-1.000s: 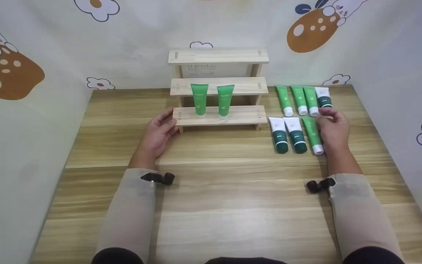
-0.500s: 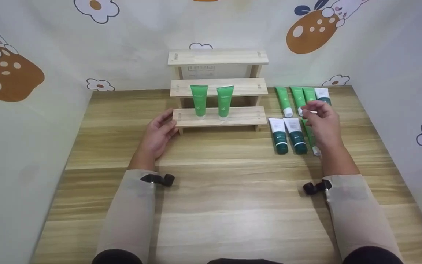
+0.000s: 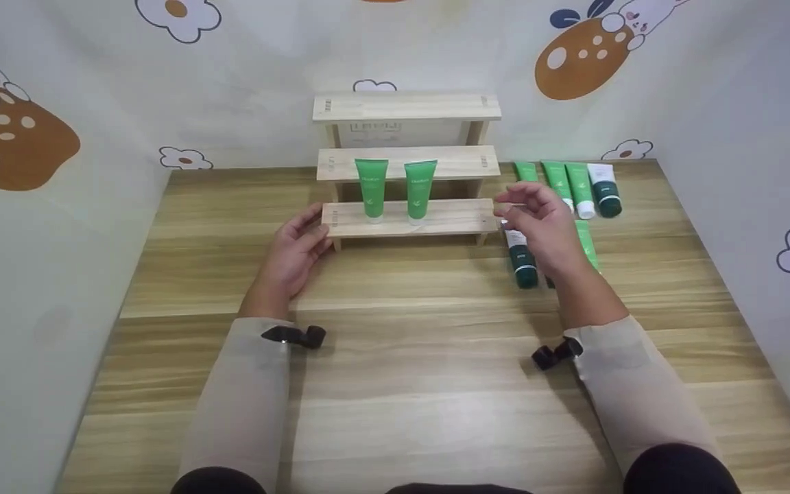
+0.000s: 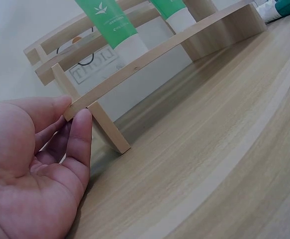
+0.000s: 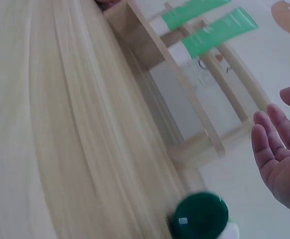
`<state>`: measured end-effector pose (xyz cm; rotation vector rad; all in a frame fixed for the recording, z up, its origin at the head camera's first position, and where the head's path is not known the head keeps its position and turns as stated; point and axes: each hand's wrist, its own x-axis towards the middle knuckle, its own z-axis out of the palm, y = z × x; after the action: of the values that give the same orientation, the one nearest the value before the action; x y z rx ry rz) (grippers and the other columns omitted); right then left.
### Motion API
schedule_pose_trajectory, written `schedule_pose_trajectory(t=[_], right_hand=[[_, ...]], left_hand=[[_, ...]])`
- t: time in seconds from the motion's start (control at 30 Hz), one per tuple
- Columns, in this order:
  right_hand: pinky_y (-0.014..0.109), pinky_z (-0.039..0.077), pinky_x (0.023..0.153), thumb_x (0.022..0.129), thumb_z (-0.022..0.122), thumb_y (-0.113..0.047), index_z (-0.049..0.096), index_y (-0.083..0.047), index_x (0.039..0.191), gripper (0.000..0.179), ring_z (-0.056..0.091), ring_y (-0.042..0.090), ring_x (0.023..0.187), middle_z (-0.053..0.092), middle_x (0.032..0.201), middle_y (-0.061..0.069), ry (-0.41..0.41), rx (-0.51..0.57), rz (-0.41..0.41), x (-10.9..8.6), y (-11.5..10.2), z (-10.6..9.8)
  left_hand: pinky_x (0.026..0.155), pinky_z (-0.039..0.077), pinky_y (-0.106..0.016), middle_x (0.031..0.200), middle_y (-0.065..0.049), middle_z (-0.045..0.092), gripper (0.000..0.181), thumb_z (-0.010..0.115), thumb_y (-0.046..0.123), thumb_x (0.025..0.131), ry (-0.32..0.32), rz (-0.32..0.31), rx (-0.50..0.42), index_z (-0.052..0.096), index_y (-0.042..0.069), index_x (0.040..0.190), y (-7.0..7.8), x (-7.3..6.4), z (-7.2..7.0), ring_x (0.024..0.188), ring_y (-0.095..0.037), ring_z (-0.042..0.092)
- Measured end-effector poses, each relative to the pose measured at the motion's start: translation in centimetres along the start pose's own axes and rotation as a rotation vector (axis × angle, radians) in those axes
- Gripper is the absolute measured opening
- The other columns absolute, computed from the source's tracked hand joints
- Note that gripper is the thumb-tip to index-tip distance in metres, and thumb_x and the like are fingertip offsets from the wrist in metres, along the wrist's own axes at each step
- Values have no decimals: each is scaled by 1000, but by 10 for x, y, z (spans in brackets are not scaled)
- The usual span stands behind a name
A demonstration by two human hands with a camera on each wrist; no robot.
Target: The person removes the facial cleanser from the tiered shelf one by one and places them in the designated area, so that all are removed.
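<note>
A three-step wooden display shelf (image 3: 405, 106) stands against the back wall. Two green squeeze tubes, a left one (image 3: 372, 189) and a right one (image 3: 420, 192), stand cap down on its lowest step. My left hand (image 3: 293, 250) pinches the left end of that step; in the left wrist view the thumb lies on the board with a finger beneath. My right hand (image 3: 546, 226), fingers loosely bent and nothing between them, hovers by the step's right end. It hides parts of the tubes lying below it.
Several tubes lie in two rows on the table right of the shelf: green ones (image 3: 580, 189) and white-and-dark-green ones (image 3: 606, 192), one (image 3: 522, 266) close to the shelf's right side. Patterned cloth walls (image 3: 244, 89) enclose the wooden tabletop (image 3: 429, 329).
My right hand has moved left, from beside the right-hand tubes across to the shelf's right end, carrying nothing. My left hand and the standing tubes have stayed put.
</note>
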<state>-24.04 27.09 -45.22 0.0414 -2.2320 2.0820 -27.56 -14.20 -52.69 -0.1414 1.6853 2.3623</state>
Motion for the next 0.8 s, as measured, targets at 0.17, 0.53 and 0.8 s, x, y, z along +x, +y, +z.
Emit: schedule_pose_trajectory(t=[0.17,0.53,0.8], right_hand=[[30,65,86,100,67,2,59,2,134,35,76,17,103,75,118,5,-44,46,-11,4,-3,23],[26,63,90,97,76,-3,61,1,134,41,73,20,109,74,124,12,-118,57,-73,18,-18,61],[28,62,97,94,79,-1,62,-4,135,45,68,33,123,70,131,15,-140,84,-105,26,-25,78]], left_hand=[[94,60,-19,169,-5,41,58,62,5,107,18,-14,-22,45,12,162,0,0,-1,120,-13,63],[94,60,-19,169,-6,41,60,63,4,106,27,-27,-28,45,13,162,0,0,-2,119,-12,63],[91,59,-18,168,-7,42,60,61,3,107,18,-11,-25,43,11,163,0,-1,0,113,-11,63]])
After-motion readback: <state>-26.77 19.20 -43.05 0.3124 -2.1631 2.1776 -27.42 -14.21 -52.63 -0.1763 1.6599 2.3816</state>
